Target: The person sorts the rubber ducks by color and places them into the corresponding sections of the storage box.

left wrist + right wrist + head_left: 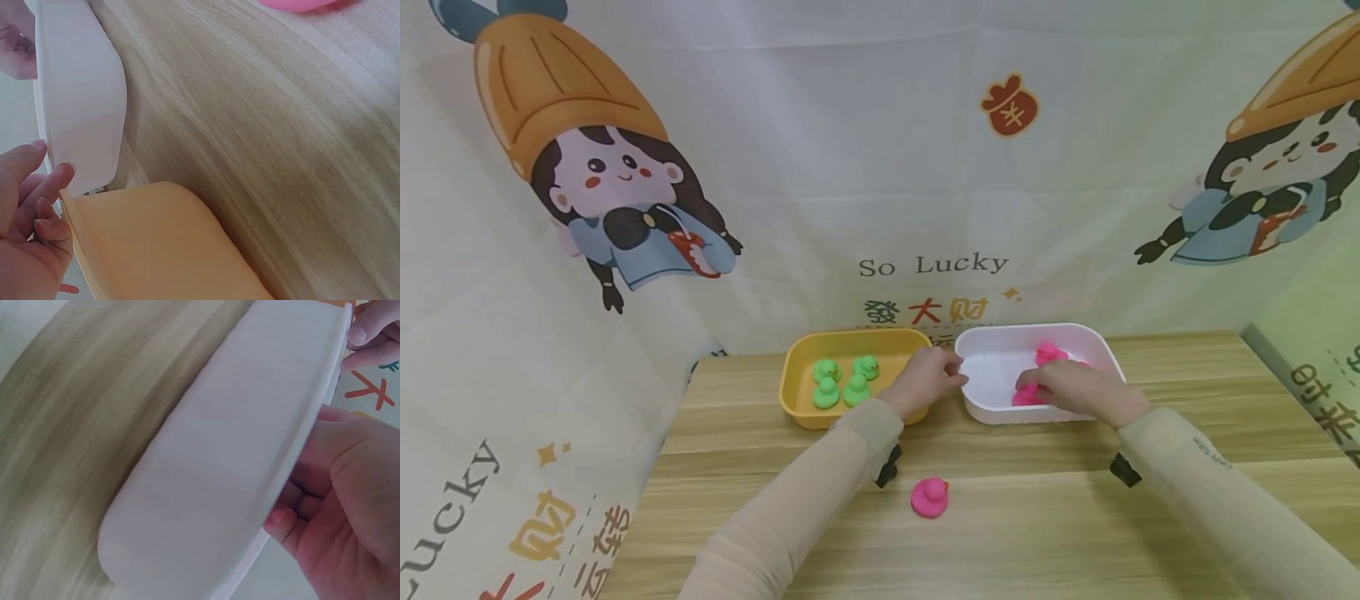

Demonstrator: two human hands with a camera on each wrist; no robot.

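Observation:
Inside the white tub (992,392), my right hand (1071,387) has its curled fingers on a pink rubber duck (1027,396). Another pink duck (1049,353) sits behind that hand, and the tub wall hides its fingertips in the right wrist view. My left hand (925,379) hovers over the right end of the yellow tub (797,407), its fingers loosely bent and holding nothing. Its fingertips are at the white tub's near end in the left wrist view; whether they touch the rim is unclear. Several green rubber ducks (826,392) stand in the yellow tub.
On the wooden table (1015,517), a single pink duck (930,497) lies in front of the tubs. The two tubs stand side by side with a narrow gap, close to a printed cloth backdrop (880,167). Black wrist cameras hang under both sleeves.

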